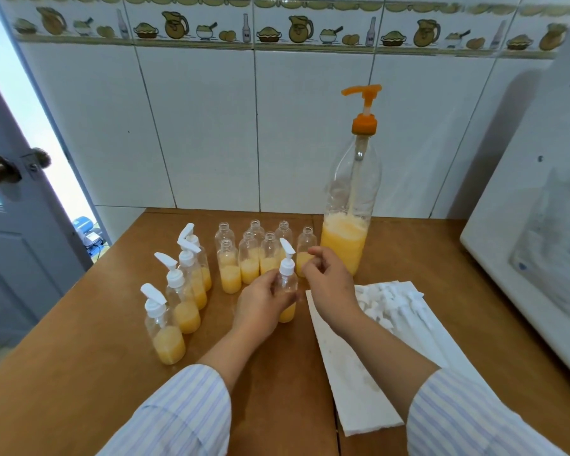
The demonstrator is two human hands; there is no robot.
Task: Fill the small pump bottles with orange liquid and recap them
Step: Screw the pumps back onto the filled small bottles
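The small bottle stands upright on the desk, long axis vertical, its lower part filled with orange liquid. Its white pump cap is on the neck, the spout slanting up and to the left. The left hand has its grip clamped on the bottle's body, fingers curled round it from the left. The right hand hovers just right of the cap, its grip loosely curled with the fingertips close together near the cap collar; whether they touch the cap cannot be told.

Behind the two grips stands a cluster of open bottles, uncapped, upright, each partly filled with orange liquid. Left of the left grip, four capped bottles stand in a slanting row, spouts pointing up and left. Behind the right grip rises the big bottle with an orange pump, spout pointing left, orange liquid in its bottom part. Right of the right grip, spare pumps lie on a white paper towel.
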